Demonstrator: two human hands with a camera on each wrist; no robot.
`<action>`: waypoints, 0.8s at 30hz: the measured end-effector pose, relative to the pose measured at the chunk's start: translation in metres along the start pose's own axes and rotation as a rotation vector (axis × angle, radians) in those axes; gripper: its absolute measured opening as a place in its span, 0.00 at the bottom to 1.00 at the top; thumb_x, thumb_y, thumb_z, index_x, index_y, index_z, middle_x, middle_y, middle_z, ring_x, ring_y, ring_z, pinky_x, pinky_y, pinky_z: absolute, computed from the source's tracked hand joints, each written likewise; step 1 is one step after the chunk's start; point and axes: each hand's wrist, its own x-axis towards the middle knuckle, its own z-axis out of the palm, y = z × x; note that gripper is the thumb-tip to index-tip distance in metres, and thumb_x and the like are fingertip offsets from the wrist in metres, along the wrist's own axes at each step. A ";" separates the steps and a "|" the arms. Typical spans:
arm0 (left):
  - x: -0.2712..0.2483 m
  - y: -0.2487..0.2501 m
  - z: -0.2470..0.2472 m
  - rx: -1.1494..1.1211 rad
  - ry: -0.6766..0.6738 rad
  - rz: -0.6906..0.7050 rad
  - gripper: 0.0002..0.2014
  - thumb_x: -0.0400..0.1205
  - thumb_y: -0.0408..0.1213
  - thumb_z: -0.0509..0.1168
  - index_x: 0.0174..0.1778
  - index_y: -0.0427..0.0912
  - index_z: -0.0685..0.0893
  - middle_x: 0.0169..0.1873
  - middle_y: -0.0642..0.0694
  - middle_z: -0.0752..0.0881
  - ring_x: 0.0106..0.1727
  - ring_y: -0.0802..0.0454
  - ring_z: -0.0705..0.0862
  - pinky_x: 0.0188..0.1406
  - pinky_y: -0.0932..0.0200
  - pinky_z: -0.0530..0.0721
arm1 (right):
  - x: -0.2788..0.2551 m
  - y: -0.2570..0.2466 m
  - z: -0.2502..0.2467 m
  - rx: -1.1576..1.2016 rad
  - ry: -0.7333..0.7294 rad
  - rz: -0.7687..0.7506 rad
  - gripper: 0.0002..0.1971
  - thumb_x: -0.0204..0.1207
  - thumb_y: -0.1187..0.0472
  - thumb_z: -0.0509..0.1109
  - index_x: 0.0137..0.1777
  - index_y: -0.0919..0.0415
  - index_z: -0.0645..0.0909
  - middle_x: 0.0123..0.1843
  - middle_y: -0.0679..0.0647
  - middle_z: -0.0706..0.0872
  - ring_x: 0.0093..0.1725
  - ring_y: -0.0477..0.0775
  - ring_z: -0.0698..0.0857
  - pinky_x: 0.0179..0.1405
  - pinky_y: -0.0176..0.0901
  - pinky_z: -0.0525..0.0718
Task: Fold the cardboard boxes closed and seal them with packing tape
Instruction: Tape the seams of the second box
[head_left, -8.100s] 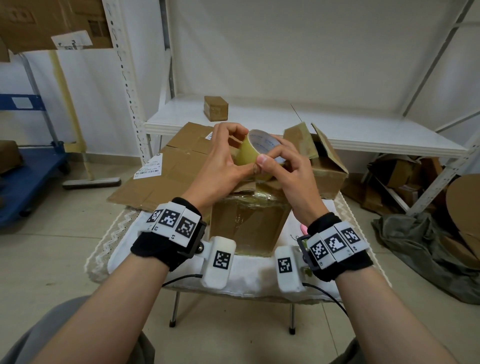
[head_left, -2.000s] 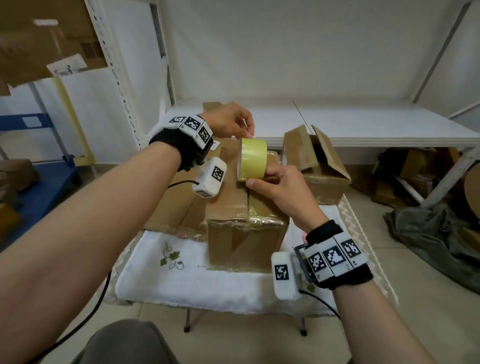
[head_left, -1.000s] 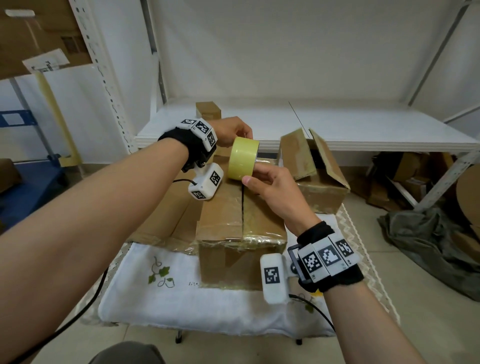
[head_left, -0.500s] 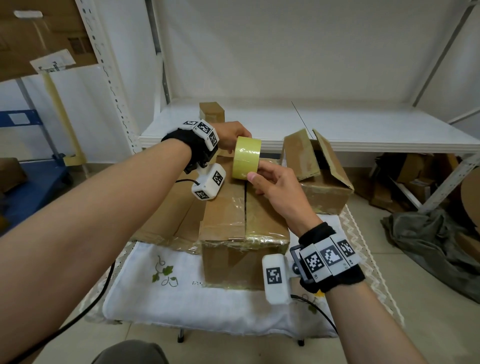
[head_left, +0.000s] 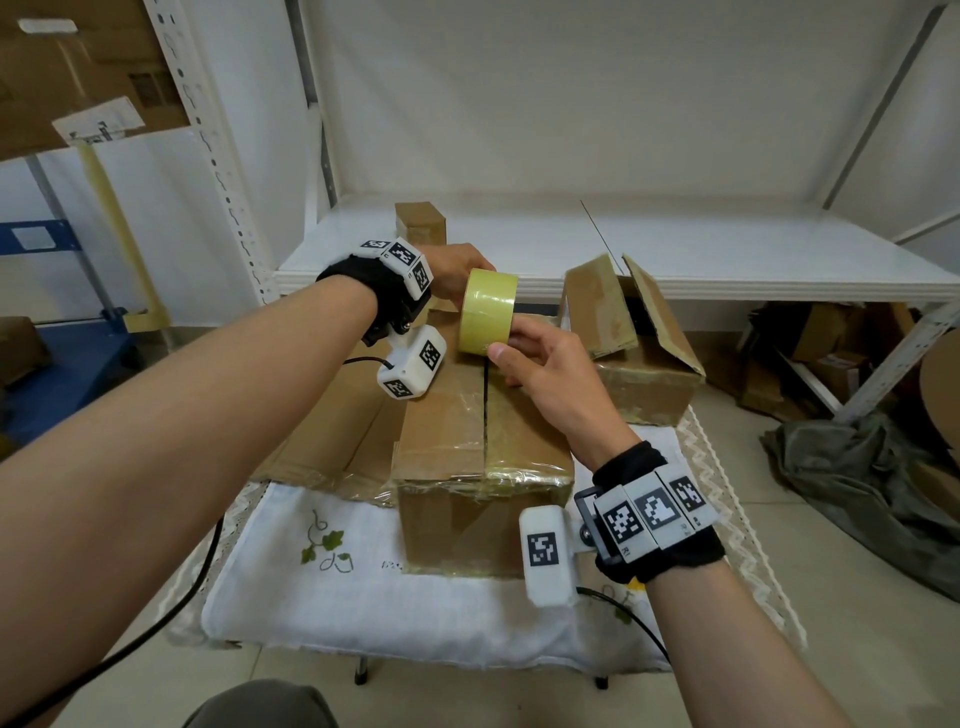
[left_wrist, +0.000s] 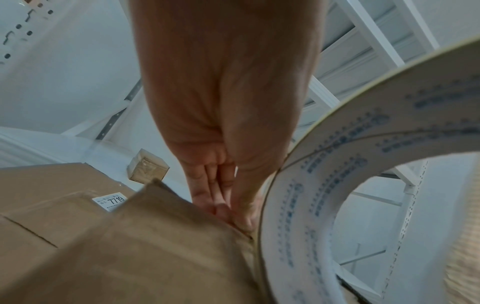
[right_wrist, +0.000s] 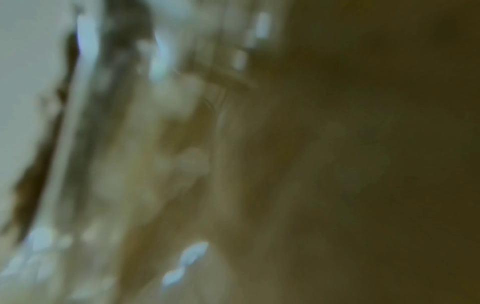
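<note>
Tape roll (head_left: 487, 312) stands on edge over the far end of the closed box (head_left: 483, 431), right hand (head_left: 550, 382) pinching its near rim. Left hand (head_left: 457, 270) presses straight fingers (left_wrist: 215, 185) onto the box's far edge. An open box (head_left: 639, 353) sits right.

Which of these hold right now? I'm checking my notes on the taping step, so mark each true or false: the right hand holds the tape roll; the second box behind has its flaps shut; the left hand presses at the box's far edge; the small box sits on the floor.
1. The right hand holds the tape roll. True.
2. The second box has its flaps shut. False: they stand open.
3. The left hand presses at the front box's far edge. True.
4. The small box sits on the floor. False: it is on the white shelf.
</note>
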 end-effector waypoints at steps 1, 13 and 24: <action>0.000 0.000 0.000 -0.003 0.002 -0.010 0.04 0.83 0.26 0.67 0.49 0.38 0.85 0.45 0.40 0.87 0.44 0.48 0.82 0.47 0.52 0.81 | 0.000 0.001 0.000 0.004 0.001 0.002 0.13 0.84 0.66 0.69 0.62 0.49 0.84 0.60 0.45 0.90 0.57 0.34 0.86 0.54 0.31 0.83; -0.007 0.005 0.001 -0.130 -0.025 -0.172 0.08 0.82 0.24 0.67 0.54 0.38 0.83 0.55 0.36 0.85 0.55 0.44 0.83 0.66 0.44 0.83 | 0.003 0.004 0.001 0.008 0.031 0.004 0.13 0.85 0.68 0.67 0.66 0.57 0.84 0.59 0.44 0.89 0.56 0.36 0.86 0.47 0.32 0.84; -0.021 0.012 0.004 -0.004 0.085 -0.070 0.06 0.84 0.26 0.64 0.42 0.39 0.82 0.46 0.32 0.87 0.43 0.41 0.82 0.47 0.45 0.83 | 0.005 0.007 0.001 0.017 0.071 0.012 0.12 0.85 0.68 0.67 0.62 0.55 0.87 0.57 0.43 0.90 0.55 0.38 0.87 0.48 0.38 0.88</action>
